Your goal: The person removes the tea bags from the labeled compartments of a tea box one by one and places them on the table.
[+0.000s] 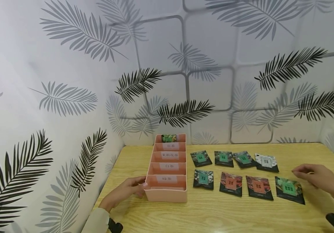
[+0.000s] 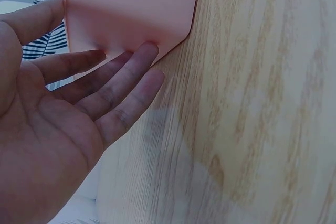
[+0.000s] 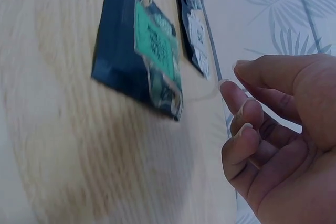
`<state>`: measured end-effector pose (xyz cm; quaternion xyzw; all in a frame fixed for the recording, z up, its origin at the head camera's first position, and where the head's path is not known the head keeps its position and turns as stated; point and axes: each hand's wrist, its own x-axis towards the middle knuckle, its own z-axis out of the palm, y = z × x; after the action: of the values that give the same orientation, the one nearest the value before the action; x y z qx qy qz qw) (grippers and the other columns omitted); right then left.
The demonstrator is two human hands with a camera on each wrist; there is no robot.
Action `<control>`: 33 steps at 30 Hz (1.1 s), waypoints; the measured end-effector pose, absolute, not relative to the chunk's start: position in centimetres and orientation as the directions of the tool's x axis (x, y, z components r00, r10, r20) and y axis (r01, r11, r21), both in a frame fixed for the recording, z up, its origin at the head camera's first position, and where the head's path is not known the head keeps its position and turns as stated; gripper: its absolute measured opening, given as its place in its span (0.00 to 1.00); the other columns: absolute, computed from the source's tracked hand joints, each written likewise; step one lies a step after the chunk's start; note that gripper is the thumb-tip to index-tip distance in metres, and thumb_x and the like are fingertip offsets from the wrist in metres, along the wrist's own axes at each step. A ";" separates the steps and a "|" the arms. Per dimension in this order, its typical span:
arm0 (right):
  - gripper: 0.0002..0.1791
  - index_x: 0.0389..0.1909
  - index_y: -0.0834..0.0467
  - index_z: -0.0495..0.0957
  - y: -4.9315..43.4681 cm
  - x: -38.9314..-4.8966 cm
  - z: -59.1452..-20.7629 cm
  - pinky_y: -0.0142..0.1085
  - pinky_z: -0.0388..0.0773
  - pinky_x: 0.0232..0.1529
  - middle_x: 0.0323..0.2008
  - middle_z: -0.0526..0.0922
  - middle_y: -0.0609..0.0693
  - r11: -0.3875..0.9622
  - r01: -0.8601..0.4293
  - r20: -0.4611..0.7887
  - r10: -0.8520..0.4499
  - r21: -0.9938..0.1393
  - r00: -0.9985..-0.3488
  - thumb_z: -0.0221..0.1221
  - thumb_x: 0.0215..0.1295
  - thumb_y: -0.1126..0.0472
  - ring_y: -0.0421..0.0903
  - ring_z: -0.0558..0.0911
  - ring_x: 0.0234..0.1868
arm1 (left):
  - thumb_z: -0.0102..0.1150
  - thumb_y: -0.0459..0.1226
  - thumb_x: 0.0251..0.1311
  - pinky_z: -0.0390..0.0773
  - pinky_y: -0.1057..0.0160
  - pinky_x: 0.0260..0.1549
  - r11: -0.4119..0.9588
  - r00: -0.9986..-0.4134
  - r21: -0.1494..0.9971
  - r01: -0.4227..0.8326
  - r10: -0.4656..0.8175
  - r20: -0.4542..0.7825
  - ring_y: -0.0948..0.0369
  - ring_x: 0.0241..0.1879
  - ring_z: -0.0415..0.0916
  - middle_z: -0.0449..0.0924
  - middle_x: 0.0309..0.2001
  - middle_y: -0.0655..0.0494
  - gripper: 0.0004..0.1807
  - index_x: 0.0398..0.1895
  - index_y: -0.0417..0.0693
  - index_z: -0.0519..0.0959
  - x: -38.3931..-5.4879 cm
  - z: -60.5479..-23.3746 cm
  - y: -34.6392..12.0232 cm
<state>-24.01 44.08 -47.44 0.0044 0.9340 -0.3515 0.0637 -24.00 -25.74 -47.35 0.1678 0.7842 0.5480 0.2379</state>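
A pink compartment box (image 1: 167,196) with Chinese tea labels stands on the table. My left hand (image 1: 129,188) is at its near left corner. The left wrist view shows that hand (image 2: 68,98) with fingertips touching the box wall (image 2: 131,9), fingers fairly straight. A tea packet with green print (image 1: 169,138) lies in the farthest compartment. My right hand (image 1: 319,177) hovers just right of a black tea packet with a green label (image 1: 290,187). In the right wrist view this hand (image 3: 283,135) holds nothing, its fingers loosely bent, apart from the packet (image 3: 152,45).
On the wooden table (image 1: 213,213), two rows of tea packets lie right of the box: green-labelled (image 1: 223,158), white-topped (image 1: 267,161) and red-labelled (image 1: 233,183) ones. A leaf-patterned curtain (image 1: 207,87) hangs behind the table and along its left side.
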 end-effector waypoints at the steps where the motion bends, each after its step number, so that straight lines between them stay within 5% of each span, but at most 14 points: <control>1: 0.34 0.54 0.66 0.74 43.8 -24.2 -47.3 0.39 0.69 0.18 0.37 0.78 0.54 0.750 0.050 -0.119 -0.039 -0.660 -0.992 0.53 0.67 0.38 0.47 0.69 0.18 | 0.47 0.47 0.71 0.76 0.49 0.49 0.344 -0.831 0.939 0.003 0.524 -0.189 0.54 0.53 0.75 0.63 0.68 0.47 0.30 0.72 0.48 0.59 -24.0 -47.4 -25.8; 15: 0.31 0.57 0.61 0.73 39.7 -26.6 -45.2 0.42 0.70 0.20 0.38 0.76 0.60 0.681 -0.062 -0.053 -0.146 -0.730 -0.988 0.52 0.68 0.39 0.52 0.70 0.22 | 0.47 0.49 0.71 0.76 0.48 0.49 0.344 -0.828 0.939 0.016 0.531 -0.181 0.54 0.54 0.74 0.63 0.68 0.52 0.29 0.73 0.54 0.59 -24.0 -47.4 -25.9; 22: 0.29 0.55 0.58 0.75 37.0 -28.2 -45.1 0.42 0.74 0.23 0.46 0.77 0.60 0.675 -0.128 0.008 -0.177 -0.727 -0.984 0.53 0.67 0.39 0.55 0.74 0.29 | 0.47 0.48 0.72 0.76 0.48 0.49 0.348 -0.829 0.937 0.017 0.528 -0.181 0.54 0.54 0.74 0.63 0.68 0.51 0.29 0.72 0.53 0.60 -24.0 -47.5 -25.9; 29: 0.23 0.51 0.54 0.77 33.4 -30.2 -44.9 0.42 0.71 0.20 0.38 0.78 0.60 0.639 -0.192 0.077 -0.204 -0.744 -0.976 0.54 0.67 0.41 0.55 0.72 0.23 | 0.47 0.48 0.71 0.76 0.48 0.49 0.344 -0.830 0.939 0.013 0.527 -0.182 0.54 0.54 0.74 0.62 0.68 0.51 0.29 0.73 0.51 0.59 -24.0 -47.4 -26.0; 33: 0.23 0.51 0.53 0.77 31.2 -31.4 -44.8 0.44 0.74 0.24 0.42 0.79 0.59 0.640 -0.202 0.080 -0.215 -0.742 -0.973 0.54 0.67 0.41 0.55 0.75 0.27 | 0.47 0.49 0.71 0.76 0.49 0.50 0.344 -0.831 0.939 0.011 0.525 -0.183 0.54 0.55 0.74 0.62 0.69 0.51 0.30 0.73 0.52 0.59 -24.0 -47.5 -25.9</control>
<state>-31.42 31.22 -44.81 -0.1151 0.9054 -0.4085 0.0078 -24.03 -25.91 -47.47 0.1705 0.7852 0.5469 0.2351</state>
